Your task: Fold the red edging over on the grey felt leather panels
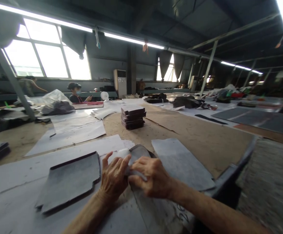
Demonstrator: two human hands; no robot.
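Near the table's front edge my two hands meet over a grey, dark-edged sheet point(139, 150) that curls up behind them. My left hand point(114, 175) presses on it with bent fingers, thumb raised. My right hand point(152, 177) is closed, pinching a pale folded edge point(140, 175) between thumb and fingers. Much of the sheet is hidden under the hands. A grey panel point(70, 180) with dark turned-up edges lies left of my left hand. Another flat grey panel point(180, 162) lies right of my right hand.
A stack of dark folded pieces point(133, 117) stands ahead on the brown table covering point(204, 130). White paper sheets point(80, 135) spread leftward. At right is a rough grey block point(268, 185). A person point(77, 94) sits across the table; another person point(29, 86) is behind at left.
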